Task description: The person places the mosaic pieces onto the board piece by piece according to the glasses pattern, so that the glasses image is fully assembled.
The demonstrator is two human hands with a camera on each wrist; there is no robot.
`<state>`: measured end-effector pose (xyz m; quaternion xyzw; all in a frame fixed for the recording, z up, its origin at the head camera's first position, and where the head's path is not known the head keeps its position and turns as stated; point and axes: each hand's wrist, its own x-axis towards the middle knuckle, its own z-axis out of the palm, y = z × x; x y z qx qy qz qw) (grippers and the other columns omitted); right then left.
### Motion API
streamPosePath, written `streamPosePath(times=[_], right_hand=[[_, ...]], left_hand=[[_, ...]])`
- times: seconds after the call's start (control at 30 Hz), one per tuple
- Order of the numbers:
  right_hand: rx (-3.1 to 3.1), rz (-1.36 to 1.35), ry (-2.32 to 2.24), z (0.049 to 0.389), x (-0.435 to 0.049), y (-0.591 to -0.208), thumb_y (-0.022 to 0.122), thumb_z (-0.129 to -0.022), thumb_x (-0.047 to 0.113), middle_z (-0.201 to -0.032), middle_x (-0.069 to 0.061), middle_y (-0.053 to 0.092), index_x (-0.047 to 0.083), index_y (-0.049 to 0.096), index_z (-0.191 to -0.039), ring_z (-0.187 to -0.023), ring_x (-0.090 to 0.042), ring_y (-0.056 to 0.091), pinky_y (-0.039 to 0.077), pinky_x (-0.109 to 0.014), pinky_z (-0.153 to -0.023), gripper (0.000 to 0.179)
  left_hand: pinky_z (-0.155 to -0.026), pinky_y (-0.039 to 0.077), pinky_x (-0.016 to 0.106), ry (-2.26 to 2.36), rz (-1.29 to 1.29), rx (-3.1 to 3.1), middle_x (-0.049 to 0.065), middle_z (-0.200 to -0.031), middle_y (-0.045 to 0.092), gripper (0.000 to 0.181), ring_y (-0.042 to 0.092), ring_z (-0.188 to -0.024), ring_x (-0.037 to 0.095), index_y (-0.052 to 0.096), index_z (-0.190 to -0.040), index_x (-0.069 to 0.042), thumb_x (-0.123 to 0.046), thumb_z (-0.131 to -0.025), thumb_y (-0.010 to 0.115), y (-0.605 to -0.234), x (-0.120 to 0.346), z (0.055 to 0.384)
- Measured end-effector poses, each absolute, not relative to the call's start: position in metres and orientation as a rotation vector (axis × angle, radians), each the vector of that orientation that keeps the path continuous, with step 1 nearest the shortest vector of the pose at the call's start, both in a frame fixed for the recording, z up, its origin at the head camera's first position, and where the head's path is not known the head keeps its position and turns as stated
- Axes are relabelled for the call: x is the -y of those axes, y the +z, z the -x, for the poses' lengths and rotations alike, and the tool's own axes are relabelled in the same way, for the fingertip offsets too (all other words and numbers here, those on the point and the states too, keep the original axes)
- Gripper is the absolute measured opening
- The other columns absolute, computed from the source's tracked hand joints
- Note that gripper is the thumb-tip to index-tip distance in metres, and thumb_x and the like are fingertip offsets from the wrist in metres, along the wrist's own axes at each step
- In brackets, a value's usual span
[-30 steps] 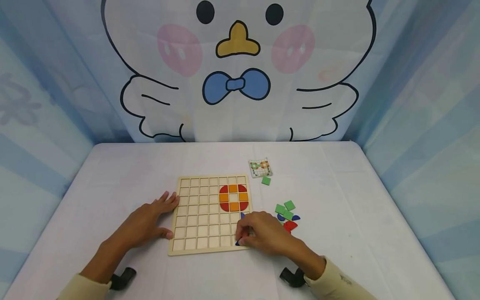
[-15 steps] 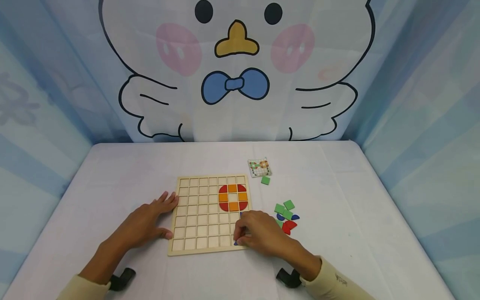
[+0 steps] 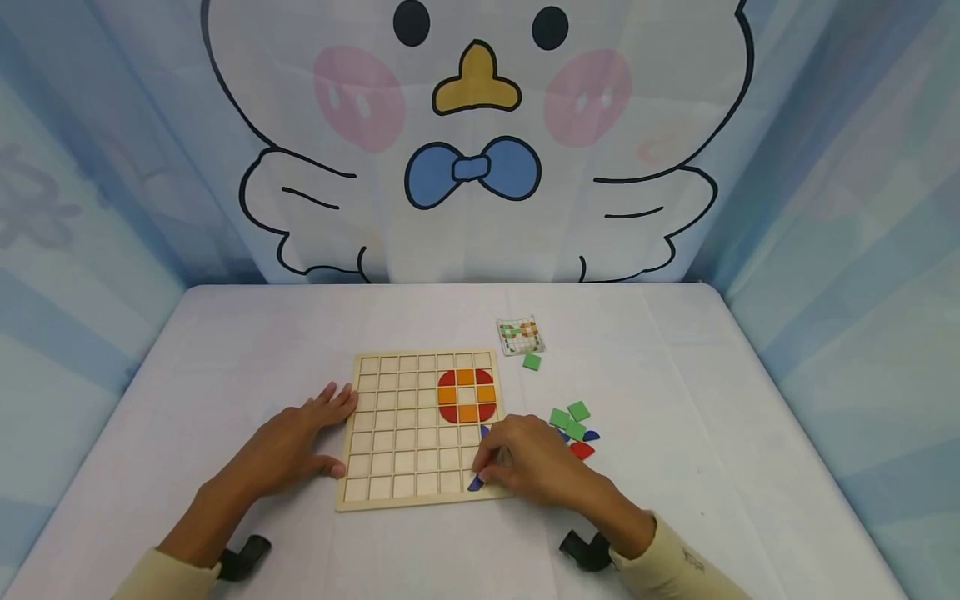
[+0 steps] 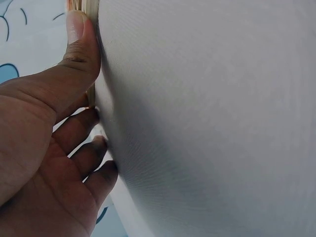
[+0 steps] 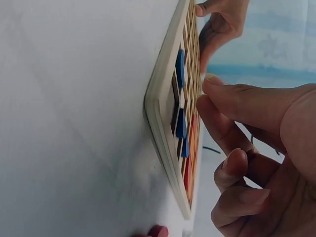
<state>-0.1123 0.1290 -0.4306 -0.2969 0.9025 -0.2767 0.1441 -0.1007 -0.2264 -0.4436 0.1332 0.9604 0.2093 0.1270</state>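
Observation:
A wooden grid board lies on the white tabletop. Red and orange pieces form a ring at its upper right. My left hand rests along the board's left edge, fingers spread and thumb against the rim. My right hand hovers over the lower right corner, fingers loosely bent. Beside its fingertips a blue piece sits in the bottom row. Between the thumb and index finger, nothing shows in the right wrist view, where several blue pieces lie in the board. Another blue piece lies under the ring.
Right of the board lie loose green squares, a blue half-round piece and a red piece. A small pattern card lies behind the board's right corner, with one green square in front of it.
The right hand has shifted slightly away from the bottom edge, uncovering more of the blue piece in the corner area. The left hand stays in place.

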Motion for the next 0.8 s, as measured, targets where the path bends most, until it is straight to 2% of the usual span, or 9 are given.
streamPosePath(times=[0.07,0.13,0.3,0.4,0.8], right_hand=[[-2.616,0.833,-0.806,0.114,-0.133,-0.429,0.086,-0.091,0.018,-0.085,0.024,0.071,0.026,0.083,-0.088,-0.092,-0.003,0.062,0.051,-0.044,-0.100,0.009],[-2.636,0.817,-0.811,0.116,-0.137,-0.428,0.086,-0.091,0.018,-0.085,0.024,0.071,0.026,0.083,-0.089,-0.090,-0.005,0.062,0.051,-0.042,-0.098,0.009],[-2.688,0.766,-0.832,0.122,-0.146,-0.426,0.087,-0.089,0.018,-0.081,0.023,0.070,0.026,0.083,-0.090,-0.082,-0.011,0.060,0.048,-0.028,-0.078,0.010],[-2.708,0.721,-0.874,0.129,-0.152,-0.425,0.088,-0.088,0.017,-0.080,0.021,0.070,0.025,0.083,-0.093,-0.079,-0.012,0.058,0.047,-0.024,-0.070,0.010],[-2.826,0.433,-0.987,0.168,-0.172,-0.425,0.087,-0.090,0.017,-0.082,0.009,0.072,0.018,0.081,-0.105,-0.078,-0.019,0.055,0.048,-0.028,-0.067,0.016]], left_hand=[[-0.117,0.036,0.075,0.606,-0.391,-2.798,0.017,-0.171,0.035,0.108,0.037,-0.151,0.057,0.042,-0.163,-0.012,-0.038,-0.072,0.094,-0.443,0.226,0.101],[-0.117,0.036,0.075,0.605,-0.391,-2.797,0.017,-0.171,0.035,0.108,0.037,-0.151,0.057,0.042,-0.163,-0.012,-0.038,-0.072,0.094,-0.443,0.226,0.101],[-0.117,0.036,0.076,0.603,-0.386,-2.794,0.017,-0.171,0.035,0.108,0.037,-0.151,0.057,0.042,-0.163,-0.012,-0.038,-0.072,0.094,-0.443,0.226,0.101],[-0.117,0.036,0.076,0.606,-0.387,-2.795,0.017,-0.171,0.035,0.108,0.037,-0.152,0.057,0.042,-0.163,-0.012,-0.038,-0.072,0.094,-0.443,0.226,0.101],[-0.117,0.035,0.075,0.624,-0.404,-2.790,0.017,-0.171,0.035,0.107,0.036,-0.152,0.056,0.042,-0.163,-0.012,-0.039,-0.073,0.093,-0.443,0.228,0.101]])
